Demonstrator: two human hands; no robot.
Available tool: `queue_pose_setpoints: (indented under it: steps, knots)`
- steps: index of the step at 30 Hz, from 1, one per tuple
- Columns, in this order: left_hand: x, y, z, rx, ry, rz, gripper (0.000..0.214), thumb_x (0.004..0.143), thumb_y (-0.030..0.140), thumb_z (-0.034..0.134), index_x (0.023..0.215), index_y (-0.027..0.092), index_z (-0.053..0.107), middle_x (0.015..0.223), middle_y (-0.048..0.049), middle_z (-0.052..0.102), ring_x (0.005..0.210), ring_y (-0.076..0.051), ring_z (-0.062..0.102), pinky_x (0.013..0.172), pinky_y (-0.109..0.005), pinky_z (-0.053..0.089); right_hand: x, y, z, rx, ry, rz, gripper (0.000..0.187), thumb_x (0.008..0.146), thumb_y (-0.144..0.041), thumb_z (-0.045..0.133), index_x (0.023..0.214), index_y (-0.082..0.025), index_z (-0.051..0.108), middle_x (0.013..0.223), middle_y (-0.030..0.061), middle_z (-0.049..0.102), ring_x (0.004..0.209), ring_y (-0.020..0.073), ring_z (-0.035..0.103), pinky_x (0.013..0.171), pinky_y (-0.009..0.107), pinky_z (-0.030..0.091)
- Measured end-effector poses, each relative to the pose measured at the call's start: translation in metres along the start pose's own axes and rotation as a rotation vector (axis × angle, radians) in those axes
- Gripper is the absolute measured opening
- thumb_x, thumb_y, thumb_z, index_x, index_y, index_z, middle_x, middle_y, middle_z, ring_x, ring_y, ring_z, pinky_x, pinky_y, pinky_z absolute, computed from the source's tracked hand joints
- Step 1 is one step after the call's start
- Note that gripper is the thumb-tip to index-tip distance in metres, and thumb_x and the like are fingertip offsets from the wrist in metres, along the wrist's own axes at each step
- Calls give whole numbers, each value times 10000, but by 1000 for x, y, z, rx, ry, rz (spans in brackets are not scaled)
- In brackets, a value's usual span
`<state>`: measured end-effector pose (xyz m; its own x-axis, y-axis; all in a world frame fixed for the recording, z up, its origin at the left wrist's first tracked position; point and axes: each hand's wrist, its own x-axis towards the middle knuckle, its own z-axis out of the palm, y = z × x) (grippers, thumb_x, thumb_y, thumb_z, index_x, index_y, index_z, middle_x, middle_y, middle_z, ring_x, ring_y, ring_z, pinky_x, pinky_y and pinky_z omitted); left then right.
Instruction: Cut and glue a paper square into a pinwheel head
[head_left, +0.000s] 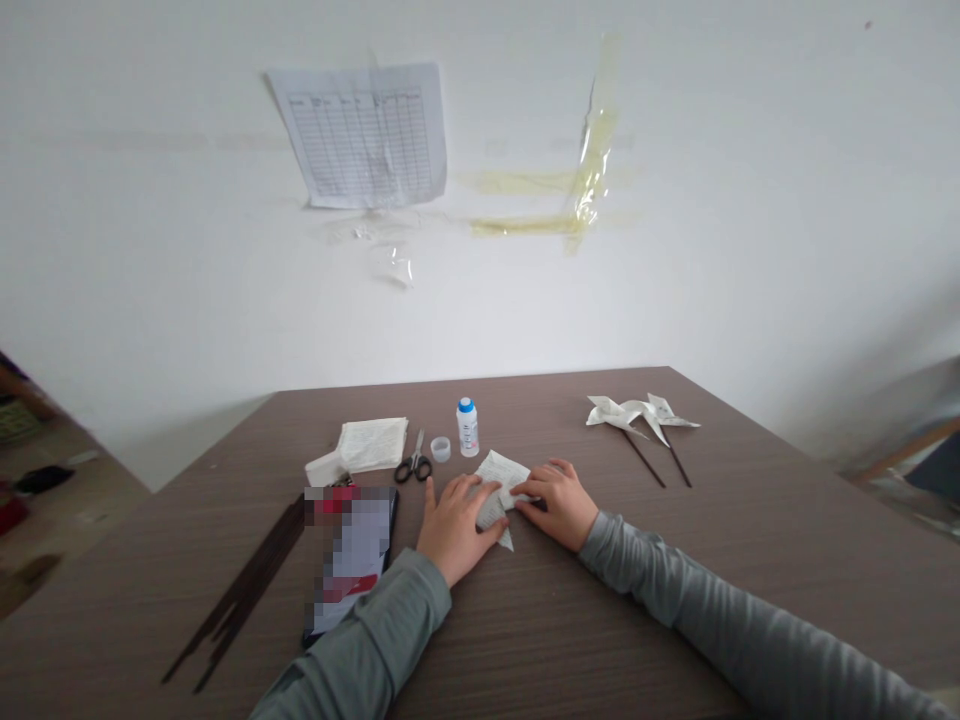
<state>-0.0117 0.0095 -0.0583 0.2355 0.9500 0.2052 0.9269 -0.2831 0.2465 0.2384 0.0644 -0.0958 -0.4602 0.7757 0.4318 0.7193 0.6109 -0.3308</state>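
Observation:
A piece of printed paper, cut and partly folded, lies on the table between my hands. My left hand bends over its left side, with thumb and index finger holding it near the middle. From the right, my right hand pinches a folded part of the paper, its fingertips close to the left thumb. Just beyond the paper stands a small white bottle with a blue cap. Black-handled scissors and a small clear plastic cup are left of the bottle.
A phone with a blurred screen lies by my left forearm. Left of it is a bundle of dark sticks. A stack of paper lies behind. Two paper pinwheels on sticks lie at the back right, near the wall.

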Motion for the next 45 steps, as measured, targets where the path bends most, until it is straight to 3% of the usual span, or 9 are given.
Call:
queue_pose_setpoints:
  steps: [3,8,15,21,34,39,45]
  knots:
    - [-1,2,-5,-7,-32,-2,591,1152,312,926,1729,415,859,1750,-120,865,1716,-427,746,1573,-928,332,0,-2,-3,14,-22,21,151,1104,-380,879,1151,-444,1007,1045,73,952,1089,393,942,1347,716,641]
    - [-2,7,-12,-14,-75,-13,490,1177,331,884,1658,411,925,1814,-153,820,1750,-467,704,1557,-961,319,1,-5,-5,16,9,11,123,1089,-395,892,1118,-447,1000,1003,68,944,1044,390,945,1314,699,672]
    - [-2,10,-15,-10,-58,-44,406,1149,386,897,1538,455,990,1770,-120,842,1673,-486,734,1539,-885,428,0,-2,-3,10,19,-9,163,1100,-407,860,1136,-439,1015,1034,91,964,1068,399,938,1311,694,686]
    - [-3,13,-21,-3,-108,-39,448,1196,362,857,1627,442,950,1832,-140,803,1744,-468,704,1561,-921,351,-1,0,-1,26,33,-8,142,1110,-414,869,1123,-438,1008,1011,87,950,1056,394,942,1321,701,676]
    - [-2,10,-15,0,-84,-54,566,1163,308,898,1721,397,870,1807,-152,815,1722,-461,730,1527,-939,410,0,0,-1,46,12,5,168,1117,-410,857,1161,-447,1015,1049,93,960,1068,406,944,1344,738,656]
    - [-3,9,-15,8,-104,-64,459,1188,335,873,1622,470,937,1848,-121,809,1782,-465,690,1554,-918,375,1,-1,-2,13,20,12,134,1057,-355,942,1124,-447,1012,1035,67,966,1060,397,961,1326,684,677]
    - [-5,6,-12,-4,-103,-29,466,1212,334,831,1656,439,928,1888,-143,776,1809,-488,658,1536,-971,348,1,-5,-5,31,15,6,144,1080,-360,879,1115,-419,1006,1011,88,953,1036,388,935,1315,705,672]
